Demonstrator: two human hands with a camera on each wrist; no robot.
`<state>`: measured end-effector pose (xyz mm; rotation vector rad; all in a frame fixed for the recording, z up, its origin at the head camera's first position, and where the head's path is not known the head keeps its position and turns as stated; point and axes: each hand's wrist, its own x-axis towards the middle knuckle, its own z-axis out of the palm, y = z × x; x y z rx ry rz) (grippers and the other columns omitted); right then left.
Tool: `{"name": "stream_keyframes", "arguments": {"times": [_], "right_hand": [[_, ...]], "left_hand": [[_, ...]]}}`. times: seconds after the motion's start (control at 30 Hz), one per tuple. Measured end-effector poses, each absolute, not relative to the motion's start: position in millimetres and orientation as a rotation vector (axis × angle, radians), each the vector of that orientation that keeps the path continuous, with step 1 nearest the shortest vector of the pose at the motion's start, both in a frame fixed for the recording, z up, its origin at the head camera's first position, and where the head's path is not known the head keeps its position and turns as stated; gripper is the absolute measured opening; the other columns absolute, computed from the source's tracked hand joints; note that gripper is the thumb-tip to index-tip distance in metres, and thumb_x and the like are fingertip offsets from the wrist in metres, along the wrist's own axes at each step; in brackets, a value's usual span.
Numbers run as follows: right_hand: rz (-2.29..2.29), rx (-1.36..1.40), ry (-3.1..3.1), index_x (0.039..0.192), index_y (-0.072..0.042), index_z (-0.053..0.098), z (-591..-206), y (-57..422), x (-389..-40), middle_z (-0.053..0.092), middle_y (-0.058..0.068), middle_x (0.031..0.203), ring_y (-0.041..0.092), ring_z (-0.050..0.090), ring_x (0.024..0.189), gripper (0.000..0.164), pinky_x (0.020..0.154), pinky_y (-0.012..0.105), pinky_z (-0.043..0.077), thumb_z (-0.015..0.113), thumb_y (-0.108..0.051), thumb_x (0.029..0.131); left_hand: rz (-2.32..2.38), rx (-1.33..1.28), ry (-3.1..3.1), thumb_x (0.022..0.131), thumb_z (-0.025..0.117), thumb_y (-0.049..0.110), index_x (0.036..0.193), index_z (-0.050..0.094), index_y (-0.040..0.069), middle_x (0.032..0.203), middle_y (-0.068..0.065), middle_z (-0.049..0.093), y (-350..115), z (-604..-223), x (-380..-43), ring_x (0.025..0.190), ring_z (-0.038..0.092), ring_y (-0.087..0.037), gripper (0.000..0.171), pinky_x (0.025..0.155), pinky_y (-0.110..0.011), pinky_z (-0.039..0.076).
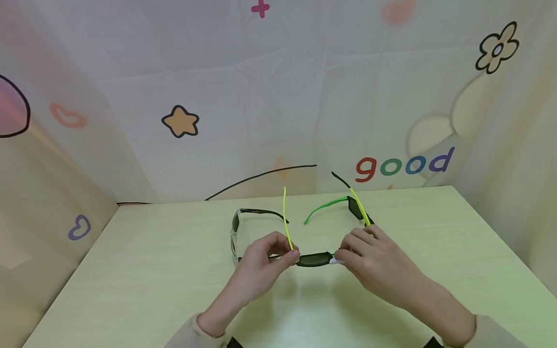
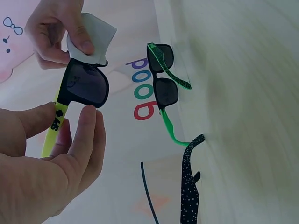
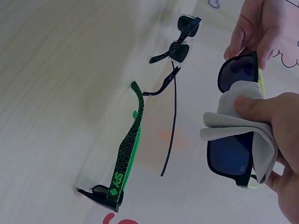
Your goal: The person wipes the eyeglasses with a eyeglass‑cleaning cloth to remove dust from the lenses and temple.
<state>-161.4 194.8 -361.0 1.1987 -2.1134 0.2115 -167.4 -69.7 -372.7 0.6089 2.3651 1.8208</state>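
Observation:
Both hands hold a pair of black-framed sunglasses (image 1: 314, 260) with yellow temples above the table, the temples pointing away from the person. My left hand (image 1: 265, 263) pinches one end of the frame by the hinge, thumb and fingers at the yellow temple. A pale grey cloth (image 3: 238, 122) is folded over the middle of the sunglasses and part of a lens. My right hand (image 1: 378, 263) grips that cloth, its thumb pressing it against the lens in the right wrist view. The dark lens nearer the left hand shows uncovered in the left wrist view.
On the light wooden table (image 1: 143, 270), clear-framed sunglasses (image 1: 235, 223) with dark temples stand behind the left hand. Black sunglasses with green temples (image 1: 326, 205) lie behind the right hand. A printed curtain (image 1: 261, 106) hangs along the table's back edge.

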Motion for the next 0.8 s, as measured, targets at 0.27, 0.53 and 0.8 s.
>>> {"name": "stream_keyframes", "arguments": {"times": [0.27, 0.53, 0.8], "right_hand": [[0.134, 1.185, -2.087, 0.089, -0.006, 0.073, -360.5, 193.8, -160.7, 0.061, 0.002, 0.087, 0.022, 0.057, 0.081, 0.059, 0.071, 0.039, 0.048, 0.023, -0.024, 0.116], [0.082, 1.186, -2.133, 0.095, -0.004, 0.074, -361.7, 195.7, -159.7, 0.062, 0.005, 0.090, 0.025, 0.059, 0.088, 0.063, 0.075, 0.039, 0.049, 0.017, -0.023, 0.116], [0.132, 1.203, -2.120, 0.103, -0.006, 0.078, -362.6, 195.5, -159.6, 0.063, 0.005, 0.095, 0.024, 0.060, 0.091, 0.060, 0.074, 0.038, 0.050, 0.022, -0.023, 0.116]], "left_hand": [[1.786, 0.672, 2.359, 0.100, 0.069, 0.011, 0.098, 0.063, 0.008, 0.112, -0.005, 0.072, -71.7, -371.3, -167.3, 0.102, 0.070, -0.017, 0.007, 0.087, -0.029, 0.056], [1.780, 0.687, 2.339, 0.100, 0.069, 0.012, 0.096, 0.062, 0.012, 0.116, -0.003, 0.072, -73.0, -370.1, -167.8, 0.105, 0.069, -0.015, 0.008, 0.092, -0.035, 0.056], [1.805, 0.691, 2.354, 0.099, 0.070, 0.012, 0.096, 0.062, 0.013, 0.117, -0.003, 0.072, -74.5, -370.5, -168.0, 0.109, 0.067, -0.015, 0.009, 0.096, -0.042, 0.054]]}}
